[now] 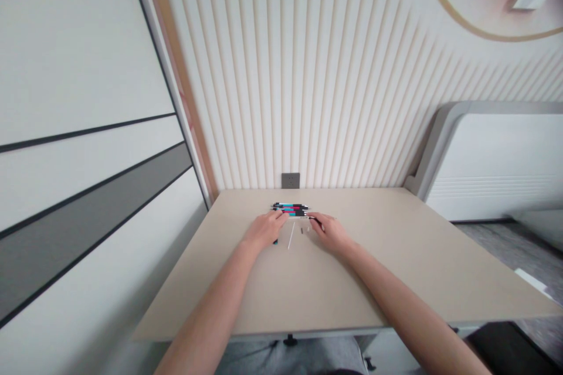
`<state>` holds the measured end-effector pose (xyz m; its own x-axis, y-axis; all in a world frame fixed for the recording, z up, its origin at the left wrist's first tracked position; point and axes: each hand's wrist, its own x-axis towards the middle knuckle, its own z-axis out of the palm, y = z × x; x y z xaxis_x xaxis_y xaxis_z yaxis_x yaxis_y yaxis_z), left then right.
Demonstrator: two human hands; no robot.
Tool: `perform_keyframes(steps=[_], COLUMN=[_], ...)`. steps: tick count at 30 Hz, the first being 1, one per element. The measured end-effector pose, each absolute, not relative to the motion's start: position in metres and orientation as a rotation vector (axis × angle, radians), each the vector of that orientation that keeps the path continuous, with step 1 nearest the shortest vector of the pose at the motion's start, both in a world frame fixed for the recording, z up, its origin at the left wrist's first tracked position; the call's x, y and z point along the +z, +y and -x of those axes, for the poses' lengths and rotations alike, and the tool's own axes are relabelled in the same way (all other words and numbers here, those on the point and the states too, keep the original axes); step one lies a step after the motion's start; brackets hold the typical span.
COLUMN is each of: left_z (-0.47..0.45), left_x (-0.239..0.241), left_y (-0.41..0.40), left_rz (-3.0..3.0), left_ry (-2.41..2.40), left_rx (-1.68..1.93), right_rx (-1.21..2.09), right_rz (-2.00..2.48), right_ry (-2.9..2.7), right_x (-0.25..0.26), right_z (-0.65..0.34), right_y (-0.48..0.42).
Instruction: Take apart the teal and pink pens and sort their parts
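Observation:
Several pens point(292, 207) with blue, red and black parts lie side by side near the back of the table. My left hand point(264, 229) is closed just in front of them, its fingertips at one end of a thin pale rod point(297, 218). That rod reaches across to my right hand point(329, 232), whose fingers pinch a black pen part point(315, 221). Between the hands a thin white stick point(291, 235) lies slanted on the tabletop, with a small dark piece point(302, 231) beside it. A dark blue piece point(275, 241) shows partly under my left hand.
The beige table point(396, 258) stands against a ribbed wall, with a dark socket point(291, 180) just above its back edge. A white cabinet point(88, 199) rises on the left. To the right are a pale headboard point(497, 164) and a dark seat-like object point(512, 348).

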<state>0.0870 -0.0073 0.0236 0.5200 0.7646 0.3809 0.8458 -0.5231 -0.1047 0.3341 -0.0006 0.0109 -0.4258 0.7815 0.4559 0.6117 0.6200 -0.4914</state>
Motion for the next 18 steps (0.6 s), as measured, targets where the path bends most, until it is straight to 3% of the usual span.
perform_keyframes(steps=[14, 18], left_z=[-0.0868, -0.0878], left_x=[0.0236, 0.0232], left_y=[-0.0077, -0.0080], left_rz=[2.450, 2.445], left_ry=[-1.414, -1.415], left_rx=[-0.464, -0.441], right_rx=[0.337, 0.607], right_rz=[1.149, 1.108], right_ry=[-2.163, -1.936], right_x=[0.0060, 0.0108], right_z=[-0.3375, -0.3337], right_y=[0.0052, 0.0010])
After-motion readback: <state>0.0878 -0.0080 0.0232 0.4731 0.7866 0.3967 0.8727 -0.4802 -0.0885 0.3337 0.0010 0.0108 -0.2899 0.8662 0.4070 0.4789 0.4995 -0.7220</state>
